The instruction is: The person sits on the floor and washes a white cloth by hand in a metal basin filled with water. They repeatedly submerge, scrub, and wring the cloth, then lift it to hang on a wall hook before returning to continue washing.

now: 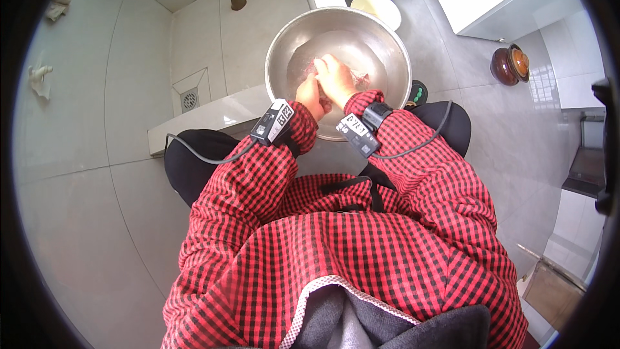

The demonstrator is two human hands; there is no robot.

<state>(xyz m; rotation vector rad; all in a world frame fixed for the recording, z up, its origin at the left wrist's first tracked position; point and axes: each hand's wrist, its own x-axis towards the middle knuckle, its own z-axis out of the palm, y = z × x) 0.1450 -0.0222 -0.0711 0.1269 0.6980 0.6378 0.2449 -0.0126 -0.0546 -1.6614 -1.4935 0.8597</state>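
Holding reddish raw meat (361,81), my fingers (329,64) curl inside a round silver metal basin (391,58). Smooth grey floor tiles (504,139) spread right.

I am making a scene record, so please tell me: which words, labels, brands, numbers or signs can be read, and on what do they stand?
No text is clearly readable.
Black box on the left wrist: black-and-white label, print too small to read.
Black box on the right wrist: similar label, also too small.
Metal basin: no lettering visible.
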